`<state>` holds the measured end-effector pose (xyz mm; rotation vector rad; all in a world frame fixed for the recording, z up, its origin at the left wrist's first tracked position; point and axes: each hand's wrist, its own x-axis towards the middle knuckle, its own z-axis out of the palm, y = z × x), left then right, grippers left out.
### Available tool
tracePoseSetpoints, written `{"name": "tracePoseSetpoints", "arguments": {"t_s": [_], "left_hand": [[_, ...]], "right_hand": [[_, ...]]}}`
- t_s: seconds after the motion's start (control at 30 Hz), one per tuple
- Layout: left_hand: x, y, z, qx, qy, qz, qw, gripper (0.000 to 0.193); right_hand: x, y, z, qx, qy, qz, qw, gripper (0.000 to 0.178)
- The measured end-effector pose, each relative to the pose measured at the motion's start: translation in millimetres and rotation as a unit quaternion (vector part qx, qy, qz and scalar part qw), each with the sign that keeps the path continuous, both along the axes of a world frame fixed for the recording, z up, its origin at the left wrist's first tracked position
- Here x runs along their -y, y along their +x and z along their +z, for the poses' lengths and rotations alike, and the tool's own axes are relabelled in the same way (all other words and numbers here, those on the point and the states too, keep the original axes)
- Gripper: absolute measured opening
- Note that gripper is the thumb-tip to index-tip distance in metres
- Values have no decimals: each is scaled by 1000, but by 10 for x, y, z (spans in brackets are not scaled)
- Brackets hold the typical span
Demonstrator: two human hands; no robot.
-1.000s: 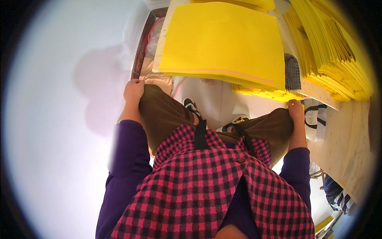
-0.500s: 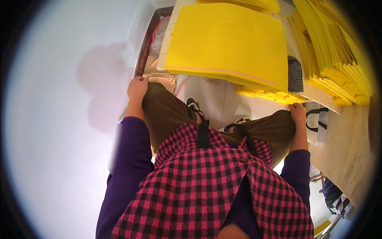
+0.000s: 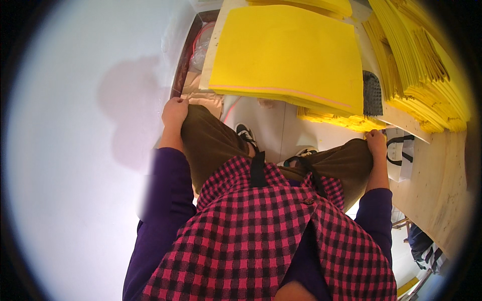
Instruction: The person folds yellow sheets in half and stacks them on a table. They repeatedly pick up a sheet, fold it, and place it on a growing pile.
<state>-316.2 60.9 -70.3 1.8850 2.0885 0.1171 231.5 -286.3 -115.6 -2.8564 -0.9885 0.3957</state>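
Note:
My left hand (image 3: 175, 113) is closed at the outer side of my left knee, its fingertips at the cloth of my brown trousers (image 3: 205, 135). Over at the other knee my right hand (image 3: 376, 142) is also curled closed against the trouser cloth, just below the edge of a yellow stack. The fingertips of both hands are partly hidden. Ahead of my knees lies a thick pile of large yellow sheets (image 3: 286, 52) with a pink line along its near edge. A dark textured pad (image 3: 372, 94) sits beside the pile on its right.
More folded yellow sheets (image 3: 416, 55) are stacked at the right on a pale wooden board (image 3: 427, 185). A white bag (image 3: 399, 155) with black handles is by my right hand. Brown paper (image 3: 203, 98) lies beyond my left hand. A white wall (image 3: 75, 165) fills the left side.

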Motion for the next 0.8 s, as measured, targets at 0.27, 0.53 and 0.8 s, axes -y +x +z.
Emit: {"name": "tracePoseSetpoints", "arguments": {"t_s": [0.27, 0.53, 0.8], "left_hand": [[0, -11, -15, 13, 2, -1, 1000, 36], [37, 82, -16, 20, 66, -25, 997, 35], [46, 159, -53, 47, 103, -49, 992, 32]], "right_hand": [[6, 33, -20, 0, -4, 12, 1000, 35], [-5, -13, 27, 0, 8, 23, 1000, 42], [20, 84, -53, 14, -155, 25, 987, 60]]}}
